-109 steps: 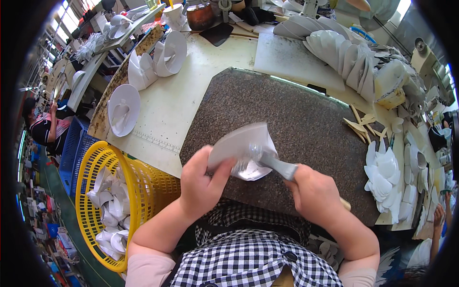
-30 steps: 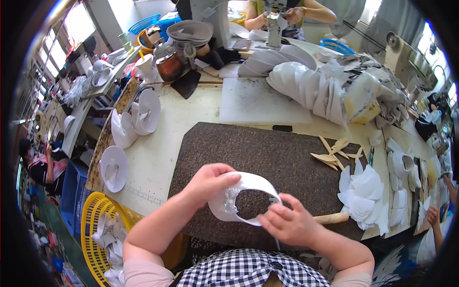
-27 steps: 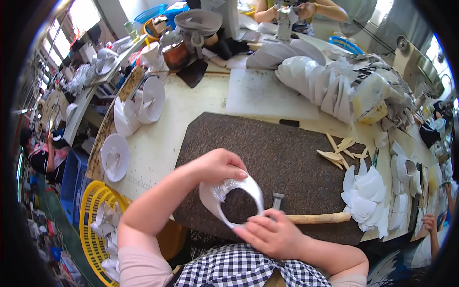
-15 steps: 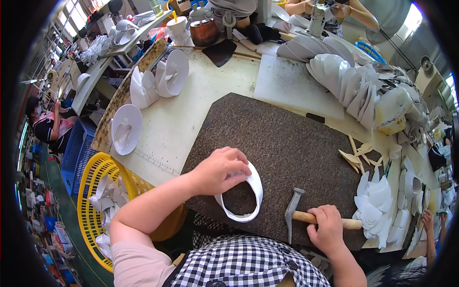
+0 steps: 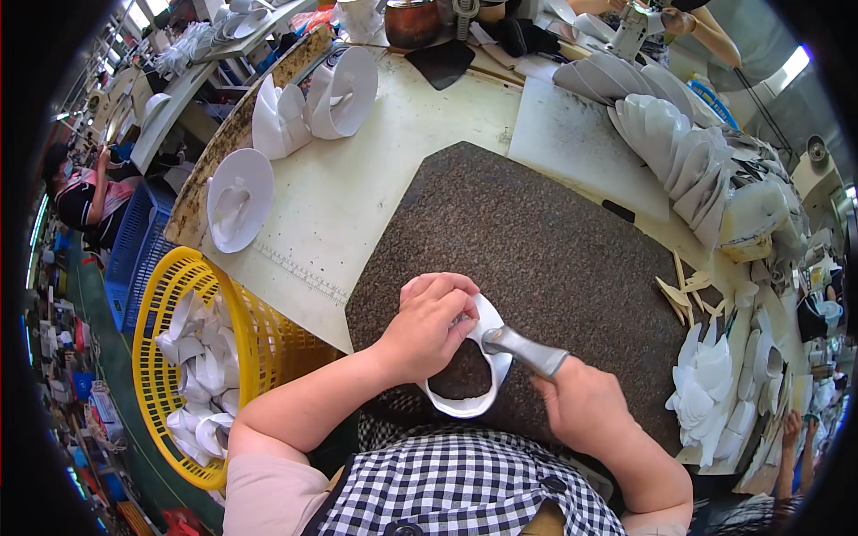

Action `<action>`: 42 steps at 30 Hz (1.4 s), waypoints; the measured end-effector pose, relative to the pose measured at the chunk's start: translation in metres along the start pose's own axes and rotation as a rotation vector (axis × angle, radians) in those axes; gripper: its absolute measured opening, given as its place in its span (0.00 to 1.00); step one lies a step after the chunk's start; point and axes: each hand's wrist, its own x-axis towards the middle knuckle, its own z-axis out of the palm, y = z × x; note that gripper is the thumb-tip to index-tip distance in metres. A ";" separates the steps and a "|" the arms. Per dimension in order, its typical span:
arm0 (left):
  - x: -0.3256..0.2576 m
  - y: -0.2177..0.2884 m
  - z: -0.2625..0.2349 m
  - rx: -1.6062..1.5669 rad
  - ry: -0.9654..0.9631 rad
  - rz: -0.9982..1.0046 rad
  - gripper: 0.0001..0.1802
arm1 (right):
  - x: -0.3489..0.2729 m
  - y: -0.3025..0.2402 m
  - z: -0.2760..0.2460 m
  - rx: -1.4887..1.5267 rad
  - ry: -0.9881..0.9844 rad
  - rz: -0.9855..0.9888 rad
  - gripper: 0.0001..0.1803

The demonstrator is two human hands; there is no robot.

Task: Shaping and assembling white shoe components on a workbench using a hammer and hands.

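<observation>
My left hand presses a white curved loop-shaped piece flat on the dark speckled stone slab, near its front edge. In my right hand is a small hammer, whose metal head rests on the right side of the white piece, just beside my left fingers. My fingers hide the upper part of the piece.
A yellow basket holding several white pieces stands at the left below the table edge. More white pieces lie on the table at back left and in stacks at right. Wooden sticks lie at the slab's right edge. Other people work at left and back.
My right hand has lifted the hammer off the slab and brought its head onto the white piece. My left hand has kept the piece pressed on the slab.
</observation>
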 end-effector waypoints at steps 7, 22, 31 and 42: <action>0.004 -0.005 0.002 0.031 0.046 0.051 0.03 | 0.011 -0.008 0.001 -0.061 -0.030 -0.003 0.10; 0.000 -0.006 0.005 0.026 0.062 0.060 0.06 | 0.013 -0.002 0.010 -0.026 0.009 0.014 0.10; -0.029 -0.033 -0.021 -0.679 0.456 -0.217 0.08 | -0.043 0.073 0.020 -0.099 0.533 0.003 0.14; -0.013 -0.019 -0.024 -0.791 0.247 -0.360 0.08 | 0.012 -0.022 0.076 -0.321 0.472 -0.775 0.12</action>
